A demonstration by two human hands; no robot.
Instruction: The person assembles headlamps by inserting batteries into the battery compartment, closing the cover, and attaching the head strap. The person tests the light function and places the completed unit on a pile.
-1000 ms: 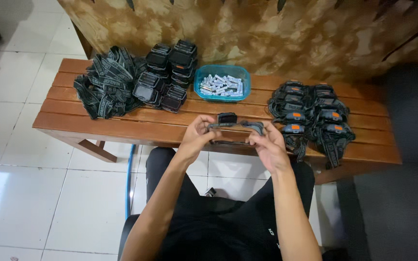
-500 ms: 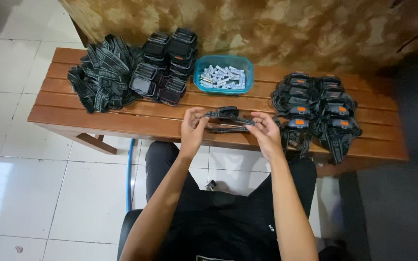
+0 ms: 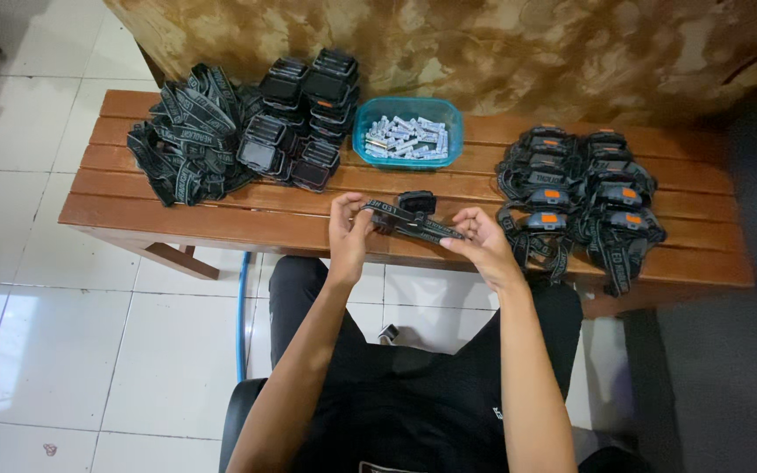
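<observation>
Black elastic headlamp strap (image 3: 413, 221) is now pulled out longer between the left hand (image 3: 348, 229) and right hand (image 3: 481, 241), both pinching it, lower above the wooden bench (image 3: 221, 215) than before.

On the bench (image 3: 177, 219), a heap of straps (image 3: 187, 131) lies at the left end, with stacked lamp units (image 3: 308, 118) just to its right. A tub (image 3: 407, 131) holding what seem to be small batteries (image 3: 405, 138) sits behind the middle. Assembled headlamps (image 3: 576, 197) pile at the right. Between the hands, over the front edge, a headlamp (image 3: 413, 215) is held.
</observation>
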